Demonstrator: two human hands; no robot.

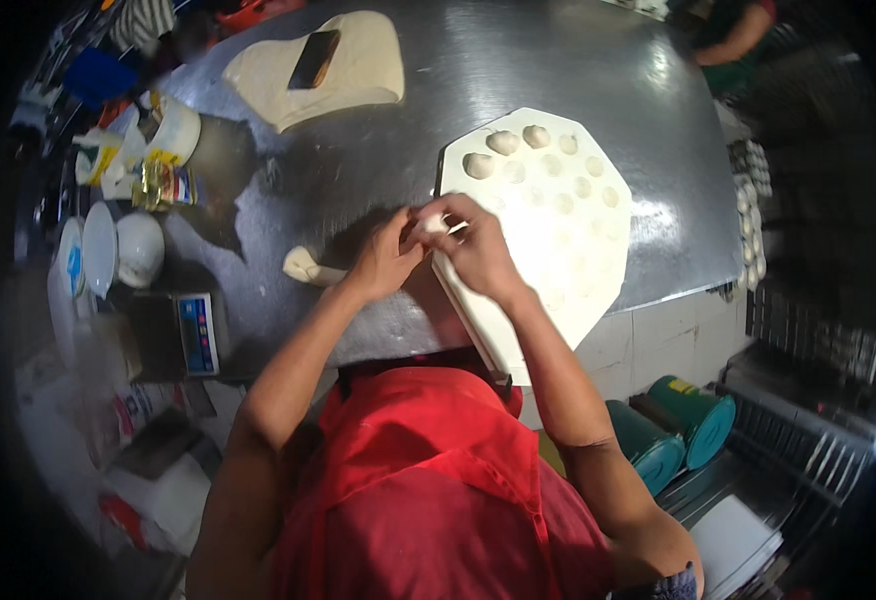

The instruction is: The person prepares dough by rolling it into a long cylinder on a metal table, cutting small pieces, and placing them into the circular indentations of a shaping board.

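Nearest is a red cloth apron [428,395], softly creased across the wearer's lap. The person's forearms rise past it to the brushed steel counter [378,190], whose smooth grey surface throws back blurry streaks of light. Over that surface, beside the left edge of a thick, many-sided white board [503,340], the left hand [386,260] and right hand [480,255] come together. The grip of each is closed at the fingertips on one small, pale, soft lump of dough [435,224], partly hidden by the fingers.

Left of the left hand lies a matte, folded dough strip [302,265], plump and rounded at its end. Further left sit a flat device with a blue panel [198,333] and a glossy, rounded white bowl [141,250].

The board carries rows of pale discs; I cannot tell if they are hollows or dough. At its far left part, three smooth dough balls [503,142] bulge up. Farther off, on the left, a broad dough sheet [373,75] spreads with a soft, uneven outline, a dark rectangular slab [314,60] resting on it.
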